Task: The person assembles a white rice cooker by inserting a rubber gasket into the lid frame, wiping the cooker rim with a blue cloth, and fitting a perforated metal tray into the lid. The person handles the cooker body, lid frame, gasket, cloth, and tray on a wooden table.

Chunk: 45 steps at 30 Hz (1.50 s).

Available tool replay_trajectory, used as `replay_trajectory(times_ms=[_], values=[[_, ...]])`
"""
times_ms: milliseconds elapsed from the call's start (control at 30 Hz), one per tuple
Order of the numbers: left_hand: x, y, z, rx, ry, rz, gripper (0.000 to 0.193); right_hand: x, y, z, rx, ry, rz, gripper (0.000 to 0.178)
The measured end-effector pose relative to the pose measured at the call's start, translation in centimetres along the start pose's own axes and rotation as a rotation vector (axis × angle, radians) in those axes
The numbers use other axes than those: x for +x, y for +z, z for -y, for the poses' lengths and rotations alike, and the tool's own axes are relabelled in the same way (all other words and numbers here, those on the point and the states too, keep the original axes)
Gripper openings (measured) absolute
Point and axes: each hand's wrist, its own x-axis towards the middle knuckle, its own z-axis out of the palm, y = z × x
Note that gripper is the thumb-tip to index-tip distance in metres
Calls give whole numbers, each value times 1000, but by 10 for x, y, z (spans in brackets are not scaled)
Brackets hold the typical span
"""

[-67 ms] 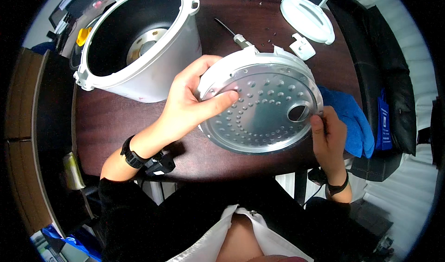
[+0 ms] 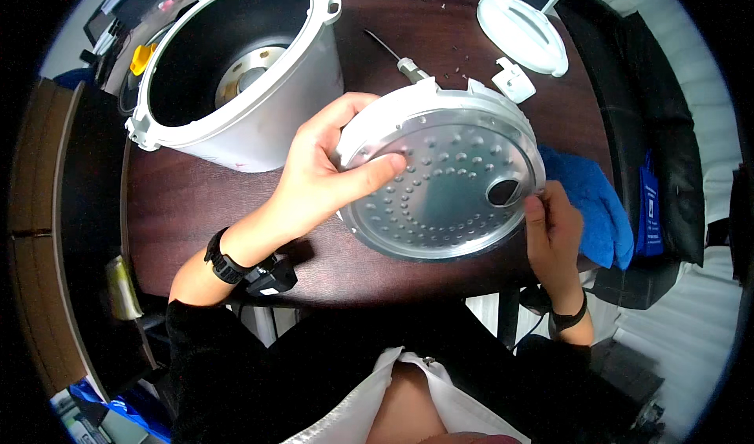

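Observation:
A round rice cooker lid point(image 2: 440, 200) is held tilted above the table, its dimpled, shiny metal underside facing me. It has a white plastic rim and an oval hole near the right edge. My left hand point(image 2: 334, 161) grips the lid's left side, thumb across the metal and fingers hidden behind. At the right edge, beside the hole, my right hand point(image 2: 554, 228) pinches the rim with curled fingers. The white rice cooker body point(image 2: 302, 118) stands at the back left, without a lid, its dark interior showing a round metal plate at the bottom.
A screwdriver point(image 2: 407, 67) lies behind the lid, and several small dark screws point(image 2: 449, 75) are scattered there. Toward the back right are a white oval cover point(image 2: 522, 35) and a small white plastic part point(image 2: 514, 81). A blue cloth point(image 2: 593, 208) lies right of the lid on the dark wooden table point(image 2: 188, 232).
The lid's right edge and my right hand have shifted very slightly to the left. Both hands keep their hold.

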Motion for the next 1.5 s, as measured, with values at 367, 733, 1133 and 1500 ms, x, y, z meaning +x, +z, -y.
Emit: replay_trajectory(times_ms=[367, 733, 1133, 1500], values=[[0, 3, 3, -4, 36, -14, 34, -25, 19, -16, 18, 151, -91, 27], [4, 5, 4, 71, 28, -63, 29, -3, 7, -12, -261, 70, 0, 27], [16, 2, 7, 61, -71, -58, 28, 63, 12, -19, 333, 194, 170, 33], [22, -2, 37, 172, -210, -32, 33, 56, 36, -49, 440, 375, 288, 38]])
